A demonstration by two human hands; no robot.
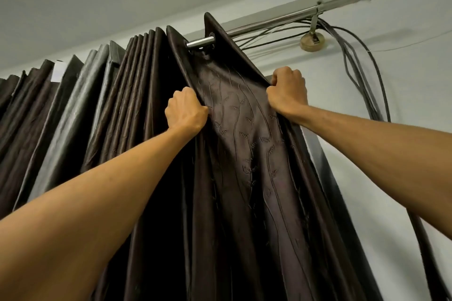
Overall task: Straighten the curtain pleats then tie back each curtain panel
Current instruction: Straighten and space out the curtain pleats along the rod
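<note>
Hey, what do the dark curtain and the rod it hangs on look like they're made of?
Curtain: woven fabric, dark brown with a satin-like sheen. It folds softly into pleats and carries stitched wavy lines and small leaf motifs. The fibre cannot be told, though it is possibly synthetic.
Rod: metal, apparently polished chrome or steel, judging by its bright mirror-like highlights.

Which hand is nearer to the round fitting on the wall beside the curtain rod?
The right. The right hand grips the curtain below and left of the round fitting; the left hand grips a fold farther left and lower.
</note>
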